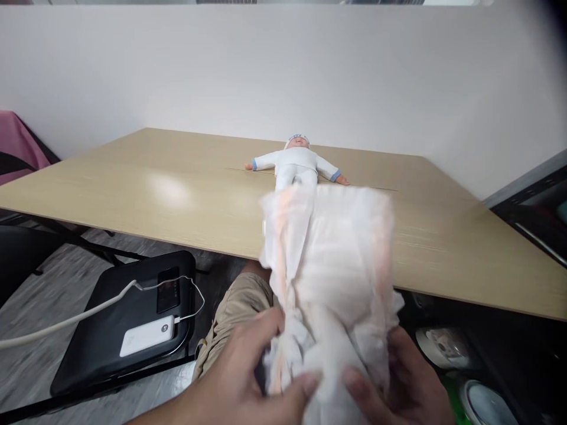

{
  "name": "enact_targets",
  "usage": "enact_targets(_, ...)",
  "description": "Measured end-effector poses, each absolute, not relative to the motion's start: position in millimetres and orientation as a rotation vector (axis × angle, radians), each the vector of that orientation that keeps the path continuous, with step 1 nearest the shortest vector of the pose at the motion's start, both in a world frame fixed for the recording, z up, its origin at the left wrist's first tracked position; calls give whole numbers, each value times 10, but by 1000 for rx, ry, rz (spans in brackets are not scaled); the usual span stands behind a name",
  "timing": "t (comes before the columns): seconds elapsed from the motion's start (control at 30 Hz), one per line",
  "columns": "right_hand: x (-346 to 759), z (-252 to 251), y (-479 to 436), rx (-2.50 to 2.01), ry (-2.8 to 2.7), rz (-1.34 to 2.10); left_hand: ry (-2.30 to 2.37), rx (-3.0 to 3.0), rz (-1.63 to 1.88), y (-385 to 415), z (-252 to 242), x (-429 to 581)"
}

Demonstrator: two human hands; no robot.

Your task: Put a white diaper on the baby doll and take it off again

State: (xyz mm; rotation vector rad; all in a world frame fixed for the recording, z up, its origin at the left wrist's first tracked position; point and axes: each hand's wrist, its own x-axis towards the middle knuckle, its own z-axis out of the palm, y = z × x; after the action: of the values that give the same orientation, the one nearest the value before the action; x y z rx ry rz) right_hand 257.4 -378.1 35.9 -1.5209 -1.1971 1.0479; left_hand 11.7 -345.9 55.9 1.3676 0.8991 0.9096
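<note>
A white diaper (336, 254) with pale orange bands along its sides is held up in front of me, partly unfolded and slightly blurred. My left hand (252, 366) grips its lower left side, thumb pressed on the inner face. On the lower right, my right hand (407, 378) holds it the same way, fingers behind. Beyond the diaper, a baby doll (296, 162) in a white outfit with blue cuffs and a patterned cap lies on its back, arms spread. The diaper hides the doll's lower legs.
The doll rests on a light wooden table (199, 195) against a white wall. At lower left, a black padded chair (101, 330) carries a white power bank (148, 336) with a cable and a dark phone (168, 289). Dark shelving with containers (443, 348) stands at lower right.
</note>
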Motion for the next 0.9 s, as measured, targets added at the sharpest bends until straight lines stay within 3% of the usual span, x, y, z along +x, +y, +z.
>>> enact_targets(0.17, 2402, 202, -3043, -1449, -1393, 803, 950, 1018, 1034, -3044, 244, 269)
enact_targets(0.5, 2614, -463, -2808, -1573, -1391, 893, 1031, 943, 1023, -2703, -371, 378)
enact_targets(0.73, 2610, -206, -2871, -1490, -1576, 308, 1049, 993, 1026, -2731, -434, 364)
enact_targets(0.9, 2353, 60, -2499, -1282, -1893, 190, 1035, 1040, 1050, -2712, -428, 370)
